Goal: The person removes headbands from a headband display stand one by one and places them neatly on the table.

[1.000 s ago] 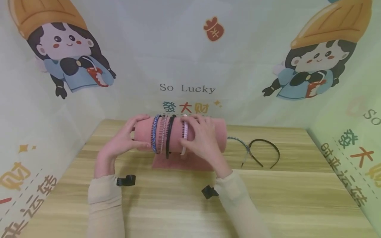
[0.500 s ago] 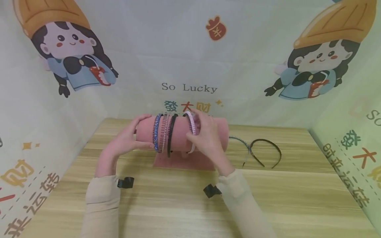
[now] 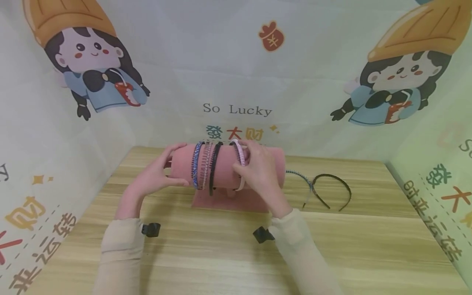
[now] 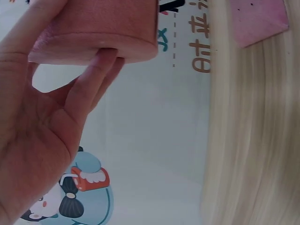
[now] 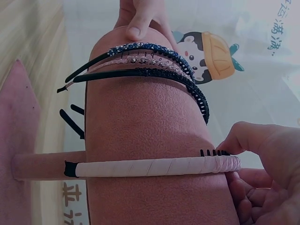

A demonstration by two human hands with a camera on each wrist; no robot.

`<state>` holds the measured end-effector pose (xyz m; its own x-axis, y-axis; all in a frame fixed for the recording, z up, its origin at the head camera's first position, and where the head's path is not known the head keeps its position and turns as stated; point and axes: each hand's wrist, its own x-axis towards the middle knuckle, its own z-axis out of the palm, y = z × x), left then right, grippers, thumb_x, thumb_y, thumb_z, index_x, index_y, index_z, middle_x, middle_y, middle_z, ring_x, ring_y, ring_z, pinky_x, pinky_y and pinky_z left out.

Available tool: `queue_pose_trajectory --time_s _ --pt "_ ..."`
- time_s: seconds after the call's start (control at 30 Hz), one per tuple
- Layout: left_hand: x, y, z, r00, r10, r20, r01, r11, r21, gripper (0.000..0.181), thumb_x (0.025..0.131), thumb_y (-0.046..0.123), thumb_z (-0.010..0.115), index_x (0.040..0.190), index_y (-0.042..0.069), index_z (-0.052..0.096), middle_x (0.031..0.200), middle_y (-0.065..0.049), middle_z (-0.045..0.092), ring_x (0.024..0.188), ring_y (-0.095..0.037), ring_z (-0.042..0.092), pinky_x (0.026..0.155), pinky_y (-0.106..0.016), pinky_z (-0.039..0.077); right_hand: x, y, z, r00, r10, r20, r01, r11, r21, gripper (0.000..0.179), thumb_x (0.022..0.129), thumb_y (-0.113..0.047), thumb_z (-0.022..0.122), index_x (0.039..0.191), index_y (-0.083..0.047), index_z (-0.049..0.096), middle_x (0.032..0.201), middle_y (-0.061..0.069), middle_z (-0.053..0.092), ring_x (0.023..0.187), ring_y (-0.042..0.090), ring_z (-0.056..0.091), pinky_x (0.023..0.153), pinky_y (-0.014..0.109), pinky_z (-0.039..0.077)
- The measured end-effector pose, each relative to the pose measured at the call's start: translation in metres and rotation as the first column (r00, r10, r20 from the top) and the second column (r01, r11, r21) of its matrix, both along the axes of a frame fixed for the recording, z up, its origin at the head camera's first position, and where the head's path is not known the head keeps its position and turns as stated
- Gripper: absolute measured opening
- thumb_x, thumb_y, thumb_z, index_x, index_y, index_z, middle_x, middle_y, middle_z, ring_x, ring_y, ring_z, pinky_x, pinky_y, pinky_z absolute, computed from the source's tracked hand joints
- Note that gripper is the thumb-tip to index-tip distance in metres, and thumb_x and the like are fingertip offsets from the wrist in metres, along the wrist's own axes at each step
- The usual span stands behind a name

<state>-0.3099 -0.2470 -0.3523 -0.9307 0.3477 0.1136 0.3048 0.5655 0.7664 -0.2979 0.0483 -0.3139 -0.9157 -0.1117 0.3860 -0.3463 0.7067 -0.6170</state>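
Observation:
A pink plush headband stand (image 3: pixel 225 164), a horizontal roll on a post and base, stands on the table. My left hand (image 3: pixel 153 172) holds its left end, the thumb along the front; in the left wrist view fingertips touch the end face. My right hand (image 3: pixel 259 166) pinches a pale pink wrapped headband (image 5: pixel 150 167) with black comb teeth, between thumb and fingers at its top curve. This headband sits around the roll, right of centre. Left of it on the roll are a black headband (image 3: pixel 214 168), a pink beaded headband (image 3: pixel 205 166) and a blue glittery headband (image 3: pixel 196 166).
A black headband (image 3: pixel 343 182) and a blue-grey toothed headband (image 3: pixel 298 175) lie overlapping on the wooden table (image 3: pixel 206 254), right of the stand. A printed cloth (image 3: pixel 177 61) hangs behind and at both sides. Black wrist mounts (image 3: pixel 151 230) sit at both cuffs.
My right hand has shifted the pale pink headband a little to the right along the roll, away from the black one. The left hand stays at the roll's left end.

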Motion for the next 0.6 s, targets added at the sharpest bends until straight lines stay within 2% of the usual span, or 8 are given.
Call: queue_pose_trajectory --time_s 0.17,0.27,0.37,0.47,0.6 --pt "-0.005 -0.007 -0.008 1.000 -0.021 -0.023 0.023 0.997 0.070 0.103 0.078 0.020 0.085 0.156 0.035 0.020 0.163 -0.003 0.021 0.133 -0.042 0.043 0.091 -0.049 0.059 -0.001 0.001 0.000 1.000 0.011 -0.020 -0.011 1.000 0.004 0.056 0.075 -0.011 0.076 0.130 -0.013 0.063 0.088 0.002 0.065 0.076 0.014 0.058 0.062 0.023 0.050" --pt "-0.006 -0.011 -0.012 0.998 -0.042 -0.049 0.046 0.995 0.092 0.102 0.079 0.015 0.084 0.157 0.032 0.020 0.167 0.000 0.015 0.132 -0.043 0.045 0.090 -0.047 0.059 -0.001 0.002 0.000 0.999 0.022 -0.025 -0.022 1.000 0.011 0.056 0.076 -0.011 0.075 0.130 -0.013 0.063 0.087 0.002 0.065 0.074 0.014 0.058 0.060 0.021 0.049" --pt "-0.006 -0.012 -0.013 0.996 -0.057 -0.062 0.063 0.994 0.089 0.102 0.080 0.015 0.083 0.157 0.036 0.020 0.169 0.004 0.008 0.130 -0.044 0.046 0.090 -0.047 0.059 0.000 0.002 0.001 0.999 0.020 -0.026 -0.019 1.000 0.018 0.055 0.076 -0.012 0.075 0.130 -0.013 0.063 0.087 0.002 0.065 0.072 0.013 0.057 0.059 0.021 0.048" --pt "-0.007 -0.012 -0.012 0.996 -0.071 -0.055 0.075 0.993 0.091 0.101 0.080 0.015 0.082 0.155 0.042 0.020 0.168 0.008 0.007 0.129 -0.043 0.048 0.091 -0.047 0.059 0.002 0.003 0.002 1.000 0.002 -0.021 -0.001 1.000 0.026 0.054 0.077 -0.012 0.075 0.130 -0.012 0.063 0.089 0.003 0.066 0.072 0.014 0.057 0.059 0.022 0.049" --pt "-0.007 -0.012 -0.010 0.995 -0.086 -0.041 0.090 0.991 0.099 0.101 0.081 0.013 0.082 0.155 0.042 0.020 0.167 0.006 0.011 0.129 -0.042 0.048 0.091 -0.047 0.059 0.008 0.001 0.005 0.999 -0.031 -0.031 0.032 0.998 0.056 0.053 0.079 -0.012 0.075 0.130 -0.009 0.063 0.105 0.008 0.070 0.082 0.018 0.062 0.069 0.027 0.058"
